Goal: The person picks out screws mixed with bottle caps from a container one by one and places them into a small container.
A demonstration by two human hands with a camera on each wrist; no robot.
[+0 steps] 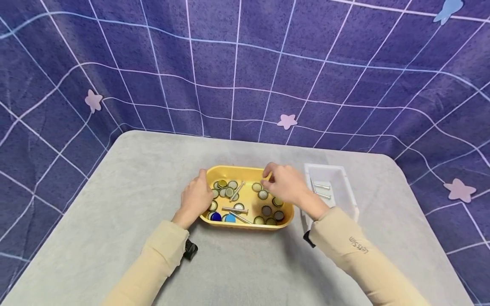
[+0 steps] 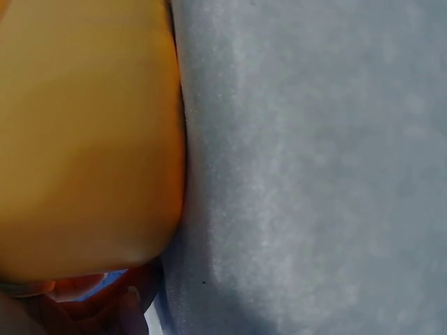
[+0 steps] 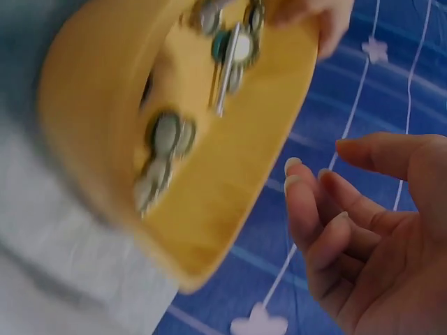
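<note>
A yellow tray point(image 1: 250, 199) holds many bottle caps point(image 1: 263, 194), two of them blue-topped point(image 1: 216, 216), and several silver headed pins like bolts or nails point(image 1: 235, 210). My left hand point(image 1: 197, 195) grips the tray's left end, thumb over the rim; in the left wrist view its curled fingers point(image 2: 129, 307) show beyond the yellow wall. Above the tray's right end hovers my right hand point(image 1: 285, 182). The right wrist view shows that hand point(image 3: 377, 237) with loosely bent fingers, thumb apart from them, nothing between, and clear of the tray wall point(image 3: 230, 202).
Right of the tray stands a white bin point(image 1: 351, 193) with several silver pins point(image 1: 323, 196) inside, partly behind my right forearm. Both rest on a grey-covered table point(image 1: 153, 170). A purple-blue curtain point(image 1: 252, 76) with a grid and stars hangs behind the table.
</note>
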